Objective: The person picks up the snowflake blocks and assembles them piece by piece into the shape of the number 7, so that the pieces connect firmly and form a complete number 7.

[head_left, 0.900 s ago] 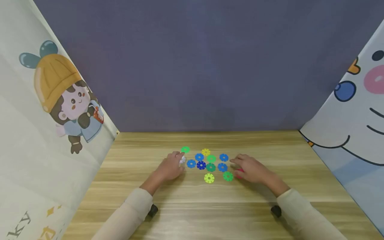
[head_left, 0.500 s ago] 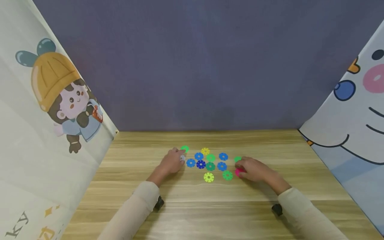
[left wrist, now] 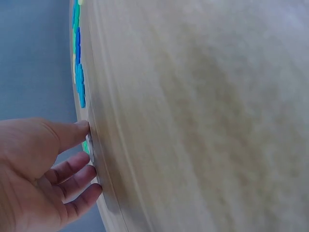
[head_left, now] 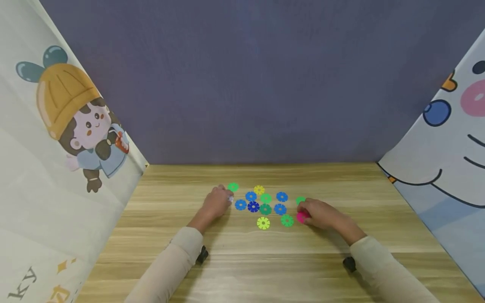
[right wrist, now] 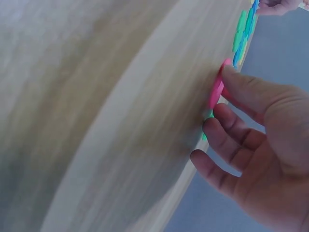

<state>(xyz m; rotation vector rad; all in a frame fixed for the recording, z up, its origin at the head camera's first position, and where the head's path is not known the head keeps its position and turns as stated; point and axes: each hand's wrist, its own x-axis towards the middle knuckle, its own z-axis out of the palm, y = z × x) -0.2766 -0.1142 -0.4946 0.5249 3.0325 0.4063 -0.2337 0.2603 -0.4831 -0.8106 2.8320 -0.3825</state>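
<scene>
fingers of the left hand [head_left: 217, 203] curl at a whitish disc [head_left: 230, 199], head view; right hand [head_left: 320, 213] at a pink disc [head_left: 302, 217] on the tabletop [head_left: 265, 265], green disc [head_left: 300, 199] just beyond. left wrist: thumb and forefinger pinch the whitish disc, slight gap. right wrist: thumb and forefinger grip the pink disc, other fingers loosely bent.

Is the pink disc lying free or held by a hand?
Held: the right hand has its thumb against the pink disc and fingers beside it. Whether it is off the table, I cannot tell.
</scene>
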